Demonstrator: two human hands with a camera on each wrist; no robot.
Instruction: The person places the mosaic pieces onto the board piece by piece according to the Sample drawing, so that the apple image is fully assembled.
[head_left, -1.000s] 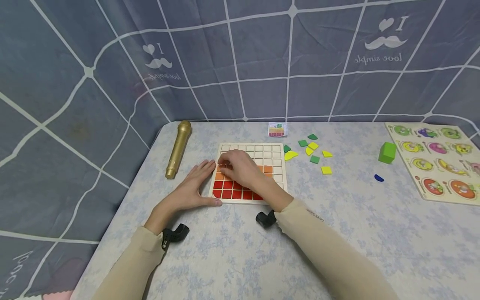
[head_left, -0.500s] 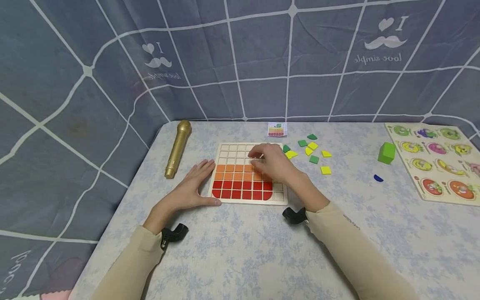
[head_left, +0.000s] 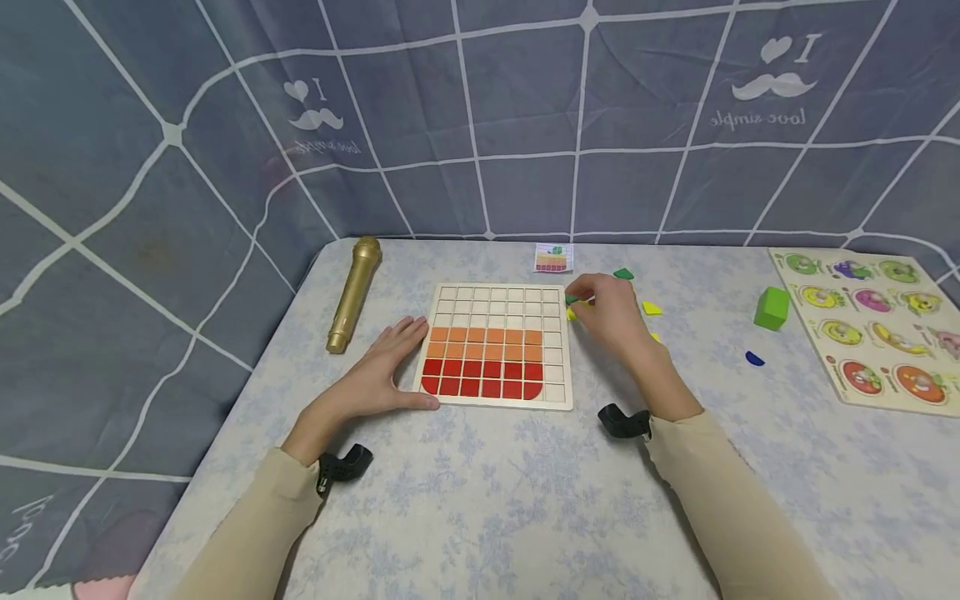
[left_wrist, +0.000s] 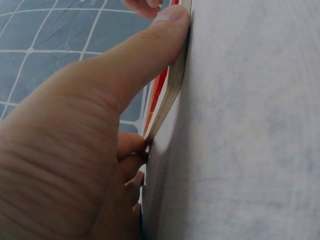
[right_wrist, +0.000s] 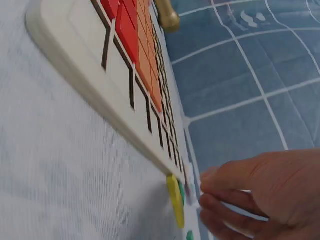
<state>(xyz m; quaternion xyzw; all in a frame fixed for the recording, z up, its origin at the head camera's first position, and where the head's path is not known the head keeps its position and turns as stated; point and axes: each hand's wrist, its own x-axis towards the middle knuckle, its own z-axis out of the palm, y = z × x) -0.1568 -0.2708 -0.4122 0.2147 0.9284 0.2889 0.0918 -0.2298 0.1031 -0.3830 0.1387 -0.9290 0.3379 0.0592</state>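
Over my feed I'm seeing the left hand (head_left: 375,379) lying spread along the left edge of the board (head_left: 497,307), but I'm not making out whether the right hand (head_left: 615,321) is pinching the green piece (head_left: 572,298) just beside the right edge, where tight crowding is risking a knock to the yellow piece (right_wrist: 175,200).

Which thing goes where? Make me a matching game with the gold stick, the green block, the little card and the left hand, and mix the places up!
Things
1. Gold stick
2. Green block
3. Card
4. Left hand

Places
A. Touching the grid board
B. Near the far left corner of the table
C. Right beside the fruit board
D. Straight behind the far edge of the grid board

Right pairs
1-B, 2-C, 3-D, 4-A
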